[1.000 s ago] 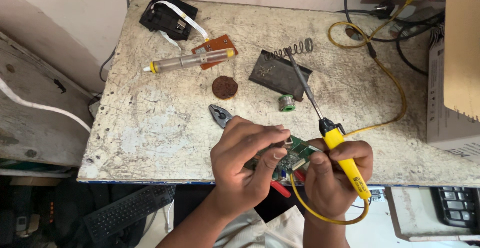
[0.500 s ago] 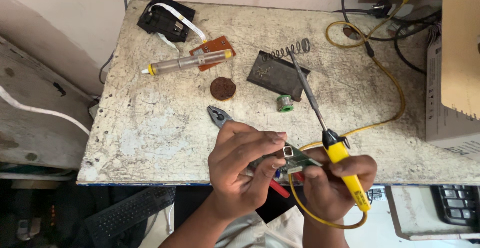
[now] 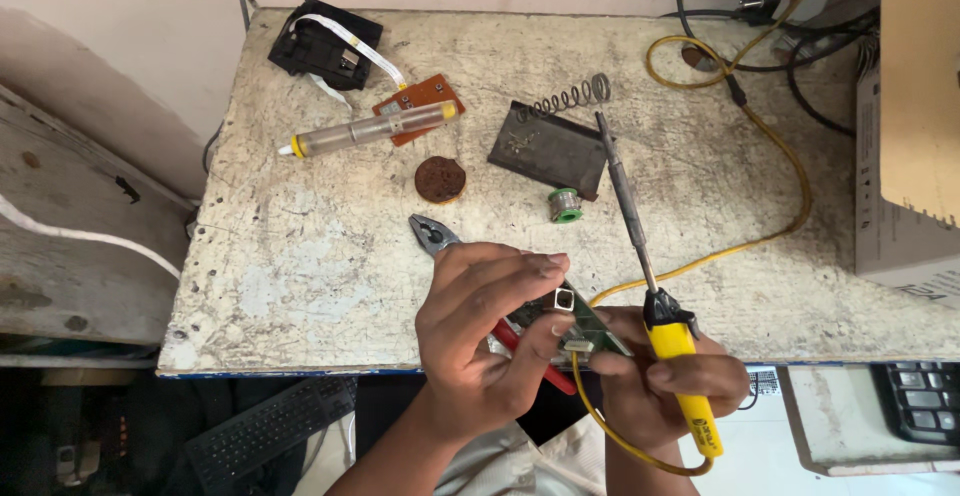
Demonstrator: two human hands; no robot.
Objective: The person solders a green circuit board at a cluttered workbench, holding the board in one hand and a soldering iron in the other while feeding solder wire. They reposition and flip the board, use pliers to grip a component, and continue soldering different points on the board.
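Observation:
My left hand (image 3: pixel 482 328) grips a small green circuit board (image 3: pixel 572 322) at the near edge of the worn white workbench (image 3: pixel 300 256). My right hand (image 3: pixel 668 388) is closed around the yellow handle of a soldering iron (image 3: pixel 650 296), and its fingers also touch the board's right end. The iron's long metal tip points up and away, toward the dark metal stand with a coil spring (image 3: pixel 550 146). A yellow cord (image 3: pixel 760 126) runs from the iron across the bench. Red-handled pliers (image 3: pixel 436 235) lie partly hidden under my left hand.
On the bench lie a clear desoldering pump with yellow ends (image 3: pixel 368 128), an orange circuit board (image 3: pixel 420 101), a black part with a white ribbon cable (image 3: pixel 325 48), a brown round pad (image 3: pixel 440 178) and a green solder spool (image 3: pixel 565 204). A cardboard box (image 3: pixel 915 136) stands right. A keyboard (image 3: pixel 270 431) sits below.
Both hands have drifted slightly toward me with the board. The iron has tilted so its tip points further up the bench, near the stand.

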